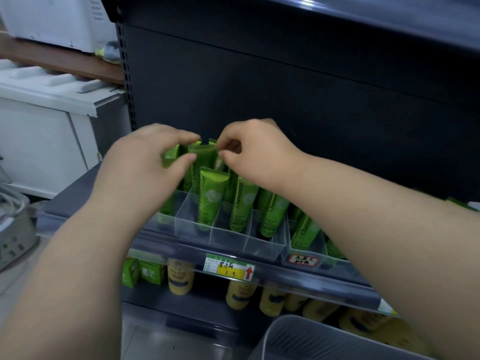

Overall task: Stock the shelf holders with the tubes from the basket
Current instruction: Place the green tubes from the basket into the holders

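Note:
Several green tubes marked "Chamomile" (211, 197) stand upright in a clear plastic holder with compartments (231, 236) on the dark shelf. My left hand (145, 165) reaches over the holder's back left, fingers curled around the top of a green tube (170, 155). My right hand (249, 154) pinches the crimped top of another back-row tube (202, 152) between thumb and fingers. A second clear holder (306, 245) with green tubes sits to the right, partly hidden by my right forearm. The grey basket's (285, 333) rim shows at bottom right; its contents are hidden.
A price label with a red arrow (228, 268) hangs on the shelf edge (181, 252). Below stand yellow bottles (180, 279) and green boxes (141, 272). White appliances (46, 120) stand to the left of the shelf upright.

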Motion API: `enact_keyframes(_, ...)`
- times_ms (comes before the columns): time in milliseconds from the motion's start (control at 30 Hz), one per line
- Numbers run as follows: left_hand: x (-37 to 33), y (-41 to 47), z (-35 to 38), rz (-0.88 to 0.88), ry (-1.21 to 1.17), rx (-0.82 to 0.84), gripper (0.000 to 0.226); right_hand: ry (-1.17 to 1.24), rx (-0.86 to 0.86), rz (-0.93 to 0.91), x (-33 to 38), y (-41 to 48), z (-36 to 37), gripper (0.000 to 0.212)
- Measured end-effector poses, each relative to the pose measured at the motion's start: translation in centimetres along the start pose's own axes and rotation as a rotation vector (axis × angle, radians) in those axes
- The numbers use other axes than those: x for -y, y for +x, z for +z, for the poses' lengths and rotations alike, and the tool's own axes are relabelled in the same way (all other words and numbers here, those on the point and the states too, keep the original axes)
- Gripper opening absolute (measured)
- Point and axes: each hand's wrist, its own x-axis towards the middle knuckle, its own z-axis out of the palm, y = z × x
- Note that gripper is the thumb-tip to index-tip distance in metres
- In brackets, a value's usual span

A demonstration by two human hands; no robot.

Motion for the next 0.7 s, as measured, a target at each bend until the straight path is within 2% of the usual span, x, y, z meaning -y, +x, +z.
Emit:
enact_keyframes(167, -1.6, -0.8, 1.4, 0.137, 0.063, 0.150, 0.029, 0.054, -0.064, -0.008, -0.4, -3.0, -1.6, 0.017)
enact_keyframes(267, -2.5, -1.5, 2.3, 0.228, 0.099, 0.173, 0.029, 0.047, -0.068, -0.013, -0.9, -5.4, -2.0, 0.019)
enact_keyframes(500, -6.0, -5.8, 5.2, 0.479, 0.184, 0.290, 0.026, -0.105, -0.107, -0.068, -4.3, -13.2, -1.0, 0.027)
enact_keyframes(567, -7.7, -7.8, 6.2, 0.570, 0.162, 0.349, 0.034, -0.161, -0.106, -0.041, -5.6, -16.5, -0.3, 0.031)
enact_keyframes(700, -11.0, -12.1, 8.0, 0.706, 0.154, 0.465, 0.027, -0.163, -0.077, 0.087, -8.3, -23.3, 1.2, 0.040)
